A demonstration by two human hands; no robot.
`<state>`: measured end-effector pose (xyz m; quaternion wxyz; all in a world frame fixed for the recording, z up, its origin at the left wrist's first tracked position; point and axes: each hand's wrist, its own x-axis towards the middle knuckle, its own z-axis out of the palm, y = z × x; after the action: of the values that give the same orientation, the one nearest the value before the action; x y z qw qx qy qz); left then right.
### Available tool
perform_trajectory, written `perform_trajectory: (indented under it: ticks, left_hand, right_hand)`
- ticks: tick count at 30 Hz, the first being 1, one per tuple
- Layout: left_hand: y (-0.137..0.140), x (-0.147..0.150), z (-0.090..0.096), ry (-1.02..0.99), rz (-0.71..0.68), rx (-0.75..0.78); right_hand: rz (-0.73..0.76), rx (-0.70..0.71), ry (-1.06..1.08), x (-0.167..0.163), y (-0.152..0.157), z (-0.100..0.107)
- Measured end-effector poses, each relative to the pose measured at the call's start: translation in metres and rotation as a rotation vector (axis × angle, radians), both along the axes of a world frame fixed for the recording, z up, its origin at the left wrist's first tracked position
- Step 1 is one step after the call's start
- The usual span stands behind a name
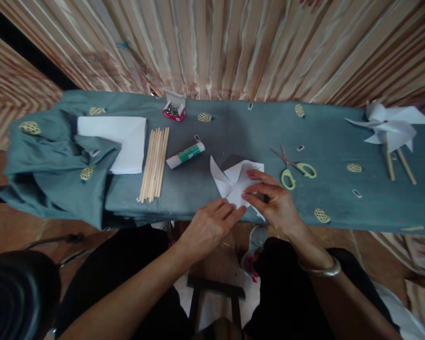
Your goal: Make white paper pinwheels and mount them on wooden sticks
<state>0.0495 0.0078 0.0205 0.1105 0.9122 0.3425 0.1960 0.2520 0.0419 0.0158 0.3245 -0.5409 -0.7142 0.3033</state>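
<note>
A white paper pinwheel [235, 175], partly folded, lies near the front edge of the cloth-covered table. My right hand [274, 203] pinches one of its paper tips between thumb and forefinger, close to the centre. Along the near edge of the paper, my left hand [212, 222] presses with its fingers curled; its fingertips are partly hidden, and the paper runs beneath them. Green-handled scissors [293, 167] rest with blades apart just right of the paper. To the left lies a glue stick [186, 155] with a green and white label.
A bundle of wooden sticks [155, 165] lies left of the glue stick, beside stacked white paper [132, 146]. An opened red box [174, 111] of small metal pieces stands at the back. Finished-looking pinwheels [389, 125] on sticks lie far right. Bunched cloth [56, 165] covers the left end.
</note>
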Motion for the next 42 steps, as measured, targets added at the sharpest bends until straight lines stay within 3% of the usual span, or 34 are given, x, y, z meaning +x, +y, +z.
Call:
perform_trajectory:
  ticks: [11, 42]
  left_hand:
    - [0.001, 0.001, 0.002, -0.005, 0.024, -0.028]
    - [0.001, 0.000, 0.002, 0.010, 0.031, -0.041]
  right_hand:
    - [0.021, 0.090, -0.132, -0.009, 0.002, -0.005]
    - [-0.023, 0.096, -0.098, -0.012, 0.004, -0.009]
